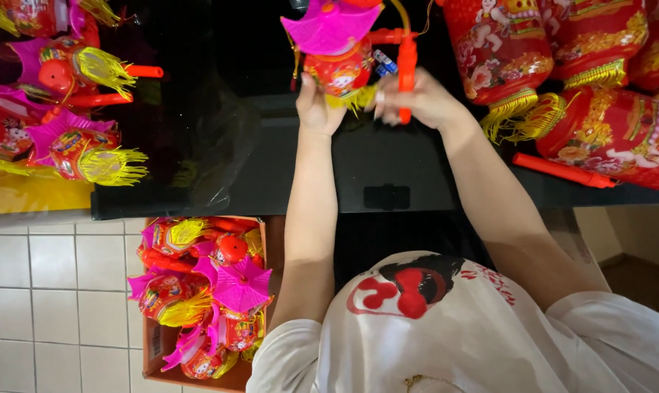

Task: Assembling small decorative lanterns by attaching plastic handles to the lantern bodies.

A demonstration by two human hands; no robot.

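Black table [387,160] (lanterns [606,131] along both edges)

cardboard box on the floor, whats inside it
The box holds a heap of small lanterns, red with pink tops and yellow tassels. The heap covers its bottom, so anything beneath cannot be seen.

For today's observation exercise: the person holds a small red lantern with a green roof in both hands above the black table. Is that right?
Not quite. In the head view, the lantern between the left hand and right hand has a pink roof, not green. The rest stands.

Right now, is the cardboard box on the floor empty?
No: the cardboard box on the tiled floor is packed with pink-and-red toy lanterns.
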